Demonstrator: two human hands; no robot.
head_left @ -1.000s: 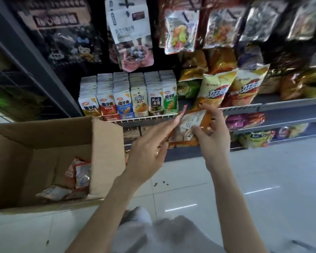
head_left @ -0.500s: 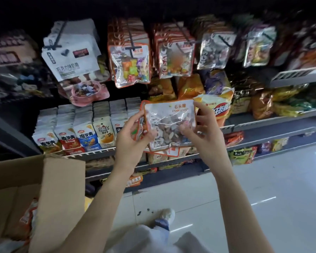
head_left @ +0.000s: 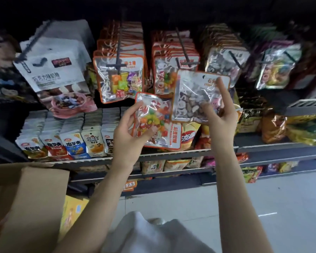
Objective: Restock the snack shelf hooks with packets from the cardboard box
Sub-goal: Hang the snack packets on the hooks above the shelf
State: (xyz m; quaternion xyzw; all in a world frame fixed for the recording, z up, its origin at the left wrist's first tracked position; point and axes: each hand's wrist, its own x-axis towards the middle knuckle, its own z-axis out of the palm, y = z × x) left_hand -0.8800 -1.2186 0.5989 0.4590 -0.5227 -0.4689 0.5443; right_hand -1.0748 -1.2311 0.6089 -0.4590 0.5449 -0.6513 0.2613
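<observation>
Two packets in hand, one per hand. Your left hand (head_left: 130, 132), centre frame, has its grip curled round a clear orange-edged packet of mixed-colour candy (head_left: 153, 121), thumb across its front, held below the hooks. Your right hand (head_left: 221, 115) pinches a clear orange-edged packet of grey-brown stone-like candy (head_left: 195, 95), index finger straight up along its right edge; the packet's upper left corner overlaps the front packet on the second orange row.

Cardboard box (head_left: 26, 198) sits at lower left of frame, flap up; contents not visible.

Hooks across the upper frame: two black peg hooks carry full rows of orange-edged packets, the left row (head_left: 119, 77) with coloured cubes, the right row (head_left: 164, 73) with coloured beans. Right of those, one row of clear packets with grey-dark contents (head_left: 224, 61), then one more row of pale multicolour packets (head_left: 275, 70). Upper left, one row of white pouches (head_left: 51, 70).

Below, the wire shelf (head_left: 171, 154) holds five visible stacks of small upright sachets (head_left: 69, 141) at centre left and yellow crisp bags at centre right, partly hidden by both hands.
</observation>
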